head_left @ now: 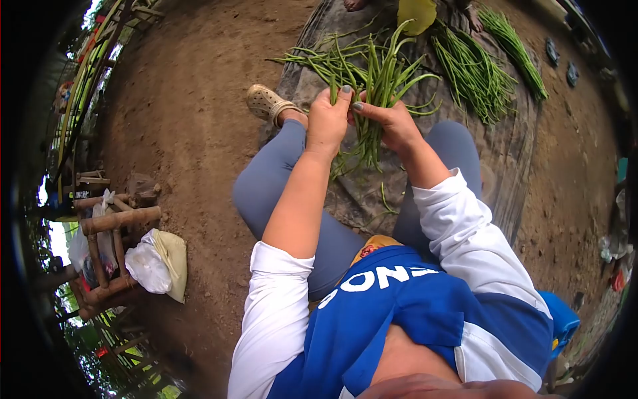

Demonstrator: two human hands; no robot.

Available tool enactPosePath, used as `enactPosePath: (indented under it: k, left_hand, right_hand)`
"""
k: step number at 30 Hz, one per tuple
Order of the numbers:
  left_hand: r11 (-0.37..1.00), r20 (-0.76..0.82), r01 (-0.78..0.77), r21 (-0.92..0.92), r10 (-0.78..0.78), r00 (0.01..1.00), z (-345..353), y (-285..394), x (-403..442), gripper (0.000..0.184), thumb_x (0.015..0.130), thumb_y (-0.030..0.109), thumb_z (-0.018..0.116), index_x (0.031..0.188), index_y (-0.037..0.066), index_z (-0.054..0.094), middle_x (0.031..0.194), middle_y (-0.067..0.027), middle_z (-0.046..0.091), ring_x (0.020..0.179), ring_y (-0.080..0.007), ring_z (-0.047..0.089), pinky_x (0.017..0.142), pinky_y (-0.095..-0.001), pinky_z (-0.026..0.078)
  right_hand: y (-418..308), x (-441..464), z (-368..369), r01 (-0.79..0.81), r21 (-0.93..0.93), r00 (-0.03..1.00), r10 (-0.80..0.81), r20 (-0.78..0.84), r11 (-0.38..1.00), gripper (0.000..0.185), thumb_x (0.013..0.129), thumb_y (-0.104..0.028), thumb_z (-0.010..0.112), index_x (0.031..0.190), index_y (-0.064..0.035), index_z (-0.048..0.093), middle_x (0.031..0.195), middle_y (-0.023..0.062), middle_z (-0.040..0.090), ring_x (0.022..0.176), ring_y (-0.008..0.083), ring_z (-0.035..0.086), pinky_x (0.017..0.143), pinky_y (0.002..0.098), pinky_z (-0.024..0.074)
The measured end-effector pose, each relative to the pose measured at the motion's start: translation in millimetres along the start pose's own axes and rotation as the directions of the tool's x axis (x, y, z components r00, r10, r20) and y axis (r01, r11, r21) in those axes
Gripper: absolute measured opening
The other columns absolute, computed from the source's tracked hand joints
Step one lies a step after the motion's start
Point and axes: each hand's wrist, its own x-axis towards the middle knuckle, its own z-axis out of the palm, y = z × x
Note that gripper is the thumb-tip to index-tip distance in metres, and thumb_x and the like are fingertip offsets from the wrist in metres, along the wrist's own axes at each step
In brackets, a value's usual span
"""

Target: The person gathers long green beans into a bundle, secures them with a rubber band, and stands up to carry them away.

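Observation:
A bunch of long green beans (382, 73) is held upright between both hands, above the dark ground sheet (502, 159). My left hand (330, 120) is closed round beans at the bunch's left side, its thumb pointing up. Wrapped against the right side of the same bunch is my right hand (392, 123), its thumb pressed across the stems. The two thumbs are close together. Loose beans (319, 63) lie on the sheet just behind the hands, and a few stray ones are below the bunch.
Two larger bean piles (472, 73) (515, 50) lie at the upper right, near another person's bare feet (473, 18) and a yellow object (417, 14). A bamboo frame (123, 219) and a pale sack (174, 263) stand at the left. Behind me is a blue object (563, 322).

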Motion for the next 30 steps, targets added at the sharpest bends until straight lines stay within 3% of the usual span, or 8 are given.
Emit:
enactPosePath:
  k: [3,10,13,14,16,20,25,30]
  left_hand:
    - [0.868,-0.052,-0.184,0.461,0.234,0.971,-1,-9,2,0.04,0.095,0.038,0.055,0.097,-0.001,0.06,0.099,-0.0204,0.06,0.09,-0.04,0.059,0.078,-0.0441,0.046]
    - [0.784,0.052,-0.328,0.527,0.355,0.933,-2,-27,7,0.035,0.097,0.035,0.053,0.095,0.0,0.059,0.095,-0.0175,0.062,0.089,-0.0342,0.063,0.076,-0.0399,0.048]
    - [0.932,-0.102,-0.053,0.359,0.096,0.99,-6,8,-4,0.033,0.1,0.035,0.047,0.099,0.003,0.054,0.095,-0.0169,0.064,0.087,-0.028,0.065,0.076,-0.0372,0.05]
    - [0.987,-0.117,-0.079,0.138,0.096,0.988,-10,7,0,0.032,0.101,0.035,0.045,0.101,0.004,0.052,0.096,-0.017,0.064,0.086,-0.0268,0.065,0.075,-0.0369,0.05]
    - [0.944,-0.147,-0.125,-0.305,0.083,0.986,-20,5,14,0.031,0.102,0.036,0.041,0.104,0.006,0.049,0.097,-0.0173,0.065,0.083,-0.0244,0.066,0.074,-0.0363,0.052]
    - [0.845,-0.062,-0.004,-0.534,-0.035,0.997,-20,31,10,0.034,0.102,0.038,0.04,0.11,0.006,0.047,0.087,-0.012,0.064,0.076,-0.0257,0.066,0.069,-0.0379,0.054]
    - [0.928,-0.055,0.043,-0.369,-0.068,0.996,-20,27,6,0.06,0.084,0.054,0.066,0.109,0.001,0.054,0.067,0.0015,0.05,0.05,-0.0085,0.041,0.052,-0.0299,0.04]
    - [0.937,0.091,0.292,-0.191,-0.279,0.956,-23,26,4,0.042,0.08,0.047,0.074,0.091,0.007,0.064,0.071,0.0028,0.056,0.051,-0.0077,0.045,0.044,-0.0238,0.033]
  right_hand:
    - [4,-1,-3,0.037,-0.067,0.999,-0.039,-0.027,0.997,0.027,0.082,-0.01,0.072,0.105,-0.0002,0.061,0.092,0.0059,0.065,0.08,0.0148,0.062,0.071,0.0288,0.0498]
    - [12,0,-3,0.026,-0.063,0.987,-0.036,-0.156,0.998,0.024,0.081,-0.007,0.072,0.102,-0.0009,0.062,0.088,0.0045,0.065,0.078,0.0132,0.063,0.069,0.0276,0.0501]
    - [4,-3,-1,-0.047,-0.037,0.988,0.042,-0.147,0.998,0.024,0.081,-0.007,0.072,0.101,-0.0001,0.061,0.087,0.0062,0.065,0.075,0.0155,0.063,0.067,0.0284,0.0498]
    - [0,-5,2,-0.082,-0.008,0.987,0.081,-0.137,0.997,0.024,0.081,-0.006,0.072,0.101,0.0002,0.06,0.086,0.0069,0.065,0.074,0.0164,0.063,0.066,0.0288,0.0498]
    - [-1,-4,-5,-0.082,-0.108,0.996,0.079,-0.036,0.991,0.026,0.081,-0.006,0.073,0.101,0.0005,0.059,0.086,0.0081,0.064,0.071,0.0173,0.062,0.064,0.0293,0.0493]
    - [-4,-9,6,-0.127,-0.171,0.991,0.134,0.03,0.977,0.025,0.082,-0.008,0.072,0.101,0.0002,0.058,0.084,0.0087,0.063,0.068,0.0171,0.059,0.059,0.0297,0.0478]
    - [-2,-10,14,-0.122,-0.211,0.988,0.139,0.067,0.97,0.024,0.085,-0.015,0.071,0.102,-0.0009,0.061,0.08,0.0047,0.062,0.066,0.0134,0.057,0.059,0.027,0.0452]
    - [9,-7,6,-0.075,-0.379,0.988,0.121,0.1,0.922,0.034,0.089,-0.019,0.067,0.115,0.0,0.058,0.095,0.0042,0.064,0.067,0.0123,0.056,0.058,0.0272,0.0471]
